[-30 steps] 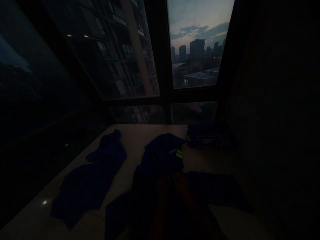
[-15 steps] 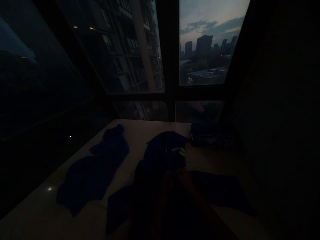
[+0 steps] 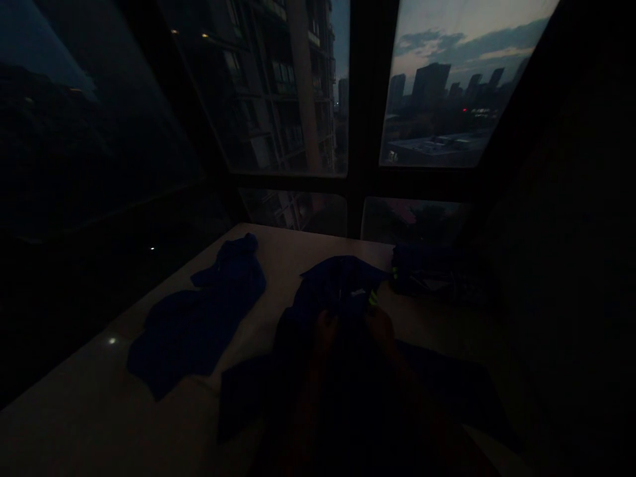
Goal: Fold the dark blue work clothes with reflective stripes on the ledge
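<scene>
A dark blue garment (image 3: 342, 281) lies spread on a pale table (image 3: 283, 248), its collar end toward the windows and its sleeves out to both sides. A small white label and a yellow-green strip show near the collar. My left hand (image 3: 326, 329) is on the garment's front, just below the collar, with fingers bent at the cloth. To its right, my right hand (image 3: 379, 324) touches the cloth beside the yellow-green strip. Darkness hides the fingertips of both hands, so what they pinch is hard to make out.
Another blue garment (image 3: 199, 324) lies loosely at the left of the table. A dark folded bundle (image 3: 437, 275) with pale markings sits at the back right, near the wall. Window frames (image 3: 355, 179) rise behind the table's far edge.
My hands have moved apart and up toward the collar; my right hand is now at the yellow-green strip. The whole view has shifted and tilted slightly.
</scene>
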The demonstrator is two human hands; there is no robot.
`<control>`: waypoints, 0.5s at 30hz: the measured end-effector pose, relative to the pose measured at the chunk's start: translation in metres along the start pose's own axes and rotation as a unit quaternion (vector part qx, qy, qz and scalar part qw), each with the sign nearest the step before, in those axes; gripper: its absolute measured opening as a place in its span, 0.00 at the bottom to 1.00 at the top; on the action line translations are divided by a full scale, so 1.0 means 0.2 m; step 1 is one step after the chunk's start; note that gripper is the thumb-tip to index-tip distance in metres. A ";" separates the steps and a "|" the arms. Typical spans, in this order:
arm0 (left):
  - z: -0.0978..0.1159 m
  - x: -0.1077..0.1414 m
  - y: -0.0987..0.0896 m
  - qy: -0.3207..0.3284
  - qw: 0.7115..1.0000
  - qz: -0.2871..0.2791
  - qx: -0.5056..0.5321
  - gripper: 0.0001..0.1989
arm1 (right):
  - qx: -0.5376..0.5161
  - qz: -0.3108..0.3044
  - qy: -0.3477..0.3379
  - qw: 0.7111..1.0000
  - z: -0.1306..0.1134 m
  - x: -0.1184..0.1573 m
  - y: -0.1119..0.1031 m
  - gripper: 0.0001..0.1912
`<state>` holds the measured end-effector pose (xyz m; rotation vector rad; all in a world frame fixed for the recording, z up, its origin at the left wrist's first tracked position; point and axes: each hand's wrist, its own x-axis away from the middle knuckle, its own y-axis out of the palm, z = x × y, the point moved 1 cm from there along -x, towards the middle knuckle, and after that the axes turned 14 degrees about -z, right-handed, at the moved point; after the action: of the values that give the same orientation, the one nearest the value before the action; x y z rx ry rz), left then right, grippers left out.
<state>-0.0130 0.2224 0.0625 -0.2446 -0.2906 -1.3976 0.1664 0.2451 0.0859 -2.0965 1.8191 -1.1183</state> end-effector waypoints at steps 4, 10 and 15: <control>0.03 -0.05 0.01 0.020 0.999 0.017 0.044 0.17 | -0.080 0.026 -0.031 0.996 0.04 -0.01 0.00 0.21; 0.01 -0.10 0.01 0.036 0.991 0.069 0.111 0.10 | -0.255 0.042 -0.077 0.963 0.06 -0.01 0.01 0.23; 0.00 -0.13 0.01 0.044 0.977 0.114 0.175 0.11 | -0.392 0.012 -0.112 0.913 0.05 -0.01 0.04 0.19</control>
<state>-0.0154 0.2464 0.0537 0.0729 -0.4152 -1.1048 0.1663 0.2417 0.0727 -2.4138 2.4072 -0.0806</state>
